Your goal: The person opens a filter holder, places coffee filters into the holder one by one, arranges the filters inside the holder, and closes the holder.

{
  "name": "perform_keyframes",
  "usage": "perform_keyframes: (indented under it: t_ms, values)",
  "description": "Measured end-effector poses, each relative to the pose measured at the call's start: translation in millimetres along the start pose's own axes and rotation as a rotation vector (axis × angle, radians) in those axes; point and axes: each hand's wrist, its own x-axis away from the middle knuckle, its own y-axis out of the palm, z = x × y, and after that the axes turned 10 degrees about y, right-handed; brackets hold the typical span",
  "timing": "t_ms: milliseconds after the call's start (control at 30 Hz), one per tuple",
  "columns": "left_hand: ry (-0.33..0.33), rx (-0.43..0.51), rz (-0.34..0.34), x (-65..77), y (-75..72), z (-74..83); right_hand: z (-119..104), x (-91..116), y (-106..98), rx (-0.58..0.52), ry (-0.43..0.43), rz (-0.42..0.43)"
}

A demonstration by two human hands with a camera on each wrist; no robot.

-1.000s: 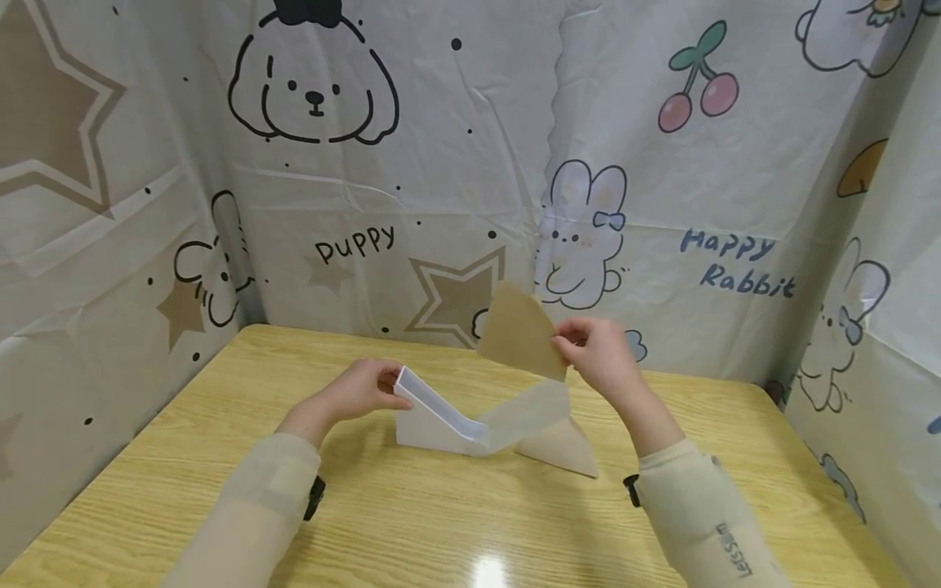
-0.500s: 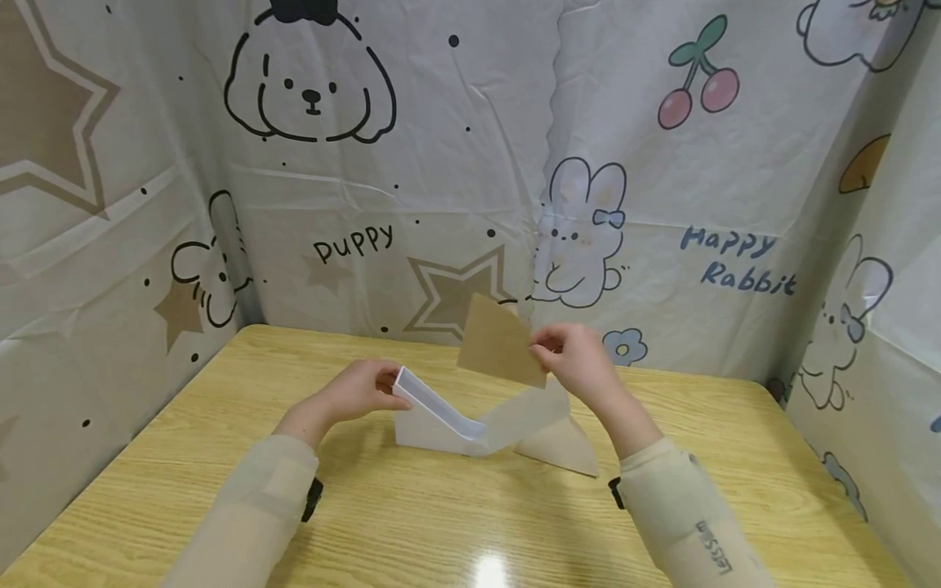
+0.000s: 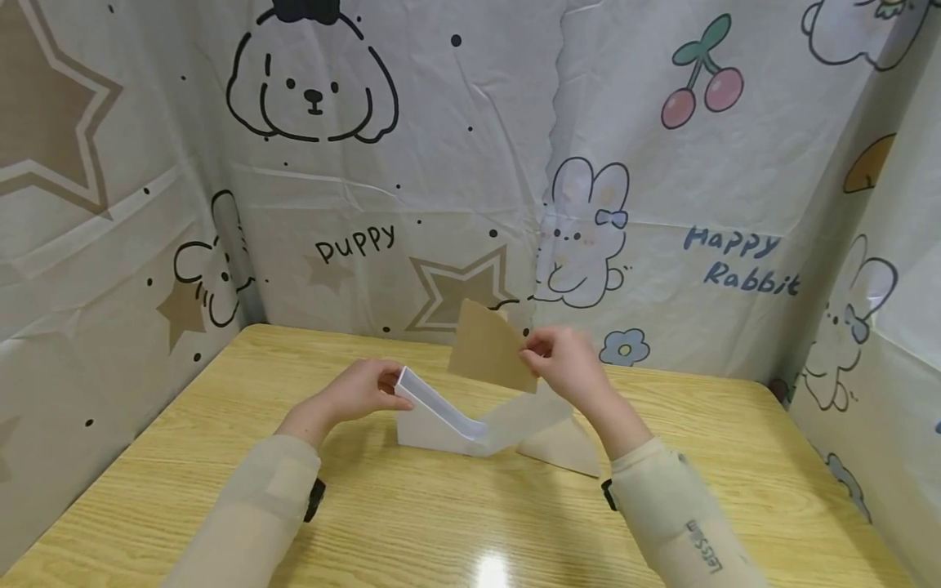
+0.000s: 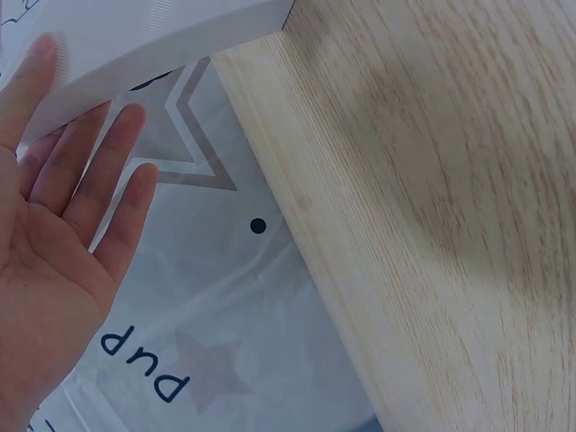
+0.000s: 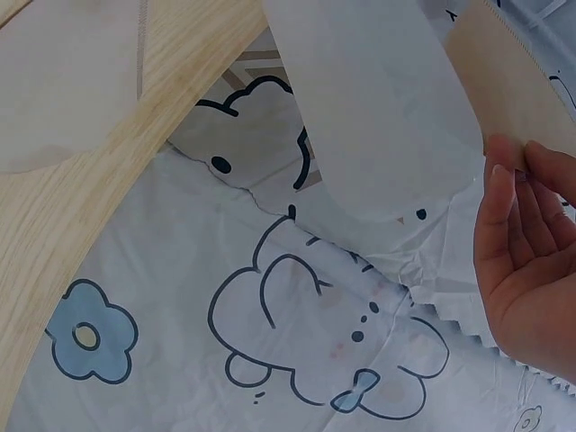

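Note:
A white plastic holder (image 3: 434,431) with a slanted open top stands on the table, its translucent lid (image 3: 524,415) tipped back to the right. My left hand (image 3: 359,385) grips the holder's tall left end, thumb on the near side; in the left wrist view the fingers pass behind its white wall (image 4: 180,40). Between right thumb and fingertips I pinch a brown fan-shaped coffee filter (image 3: 487,347) by its right edge. This right hand (image 3: 568,359) is raised above the lid. A crimped seam shows on the filter (image 5: 504,76) in the right wrist view.
Another brown coffee filter (image 3: 564,452) lies on the wooden table (image 3: 412,523), partly behind the lid. A printed cloth (image 3: 470,122) with cartoon animals hangs behind the table and along both sides.
My right hand has moved left and slightly down with the coffee filter, bringing it closer to the holder. The left hand, the holder and the filter on the table stay put.

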Motion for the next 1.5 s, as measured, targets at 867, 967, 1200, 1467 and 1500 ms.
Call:
perform_keyframes:
  t_ms: [867,967,1200,1467,1500]
  values:
    - [0.016,0.003,0.003,0.1,-0.5,-2.7,-9.0,0.2,25.6,0.062,-0.037,-0.031]
    - [0.004,0.002,0.004,0.2,0.2,-3.3,-9.1,-0.3,28.8,0.075,-0.038,-0.026]
    - [-0.004,0.016,-0.001,0.3,0.2,-4.2,-12.1,-0.4,32.7,0.074,-0.039,-0.025]
    - [0.003,0.023,-0.001,0.9,0.6,-5.0,-11.5,-1.8,39.0,0.089,-0.059,-0.016]
    - [0.003,0.025,-0.002,1.0,0.6,-4.9,-11.3,-1.9,39.9,0.090,-0.057,-0.017]
